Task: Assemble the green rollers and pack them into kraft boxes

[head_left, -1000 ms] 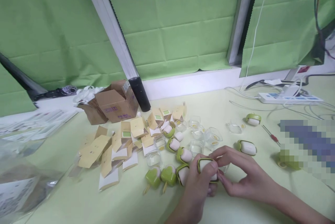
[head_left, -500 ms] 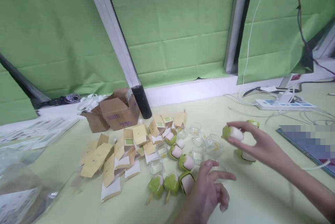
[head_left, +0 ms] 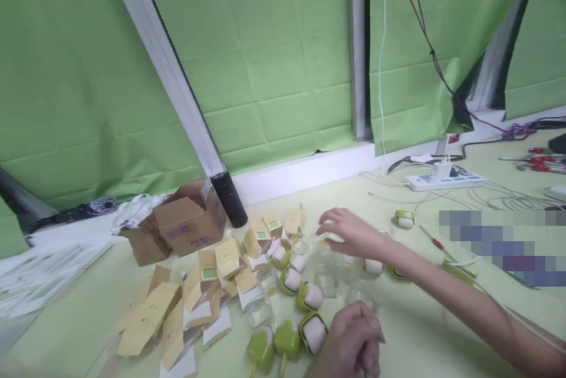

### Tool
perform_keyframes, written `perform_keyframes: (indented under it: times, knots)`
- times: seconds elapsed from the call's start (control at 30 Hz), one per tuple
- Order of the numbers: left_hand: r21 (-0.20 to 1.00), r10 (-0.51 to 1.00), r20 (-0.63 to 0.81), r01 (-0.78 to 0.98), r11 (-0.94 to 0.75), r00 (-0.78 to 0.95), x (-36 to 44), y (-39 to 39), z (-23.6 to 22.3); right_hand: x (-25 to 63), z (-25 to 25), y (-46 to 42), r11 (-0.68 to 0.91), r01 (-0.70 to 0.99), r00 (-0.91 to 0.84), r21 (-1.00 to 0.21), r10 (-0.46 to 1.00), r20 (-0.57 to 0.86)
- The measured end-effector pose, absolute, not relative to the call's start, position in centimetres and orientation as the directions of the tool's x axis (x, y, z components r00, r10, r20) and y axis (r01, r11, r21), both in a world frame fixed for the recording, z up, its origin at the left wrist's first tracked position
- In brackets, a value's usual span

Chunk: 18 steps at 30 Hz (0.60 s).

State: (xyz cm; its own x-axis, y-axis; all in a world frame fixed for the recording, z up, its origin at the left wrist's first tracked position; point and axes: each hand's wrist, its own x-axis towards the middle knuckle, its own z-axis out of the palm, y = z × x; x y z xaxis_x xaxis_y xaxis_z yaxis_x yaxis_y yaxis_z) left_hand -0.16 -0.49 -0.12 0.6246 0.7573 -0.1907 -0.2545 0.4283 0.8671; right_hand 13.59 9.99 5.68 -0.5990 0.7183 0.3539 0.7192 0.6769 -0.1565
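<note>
My right hand (head_left: 354, 237) reaches left over several clear plastic cups (head_left: 327, 280), its fingers apart and slightly bent; nothing shows in them. Its fingertips are near the cups at the back. Lower down, my left hand (head_left: 354, 339) has its fingers curled in, with no object visible in it. Beside it on the left lies a small green-cased white block (head_left: 313, 334). Two green popsicle-shaped pieces with yellow sticks (head_left: 287, 339) lie farther left. Below my right forearm sits another white block (head_left: 374, 266), partly hidden.
Opened yellow card boxes (head_left: 152, 316) spread over the left of the table. Behind them stand a cardboard carton (head_left: 186, 224) and a black cylinder (head_left: 230, 200). A power strip (head_left: 444, 180) with loose cables, a screwdriver (head_left: 437, 243) and another green-cased block (head_left: 404, 219) lie right.
My right hand has let go of the green and white block and moved left over the clear cups. My left hand's fingers have curled in. The view has swung right.
</note>
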Motion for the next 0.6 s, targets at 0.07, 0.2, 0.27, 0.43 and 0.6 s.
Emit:
perform_keyframes:
  times: [0.07, 0.2, 0.27, 0.43, 0.6]
  knots:
    - [0.863, 0.725, -0.191, -0.239, 0.445, 0.661, -0.2, -0.7, -0.1, 9.9, 5.4, 11.0, 0.741, 0.662, -0.693, -0.110, 0.662, 0.287]
    - [0.857, 0.705, -0.209, -0.221, 0.466, 0.678, -0.3, -0.6, -0.2, 4.8, 4.0, 12.7, 0.763, 0.643, -0.734, -0.069, 0.640, 0.228]
    - [0.846, 0.714, -0.221, -0.234, 0.480, 0.664, -0.3, -0.6, -0.1, 4.2, 3.7, 13.0, 0.766, 0.637, -0.731, -0.086, 0.636, 0.245]
    - [0.835, 0.705, -0.221, -0.242, 0.494, 0.674, -0.2, -0.7, 0.2, 7.9, 4.7, 11.5, 0.718, 0.652, -0.605, -0.245, 0.687, 0.404]
    - [0.844, 0.692, -0.245, -0.202, 0.497, 0.679, 0.0, -0.5, -0.1, 16.7, 5.9, 7.0, 0.590, 0.656, -0.344, -0.470, 0.789, 0.510]
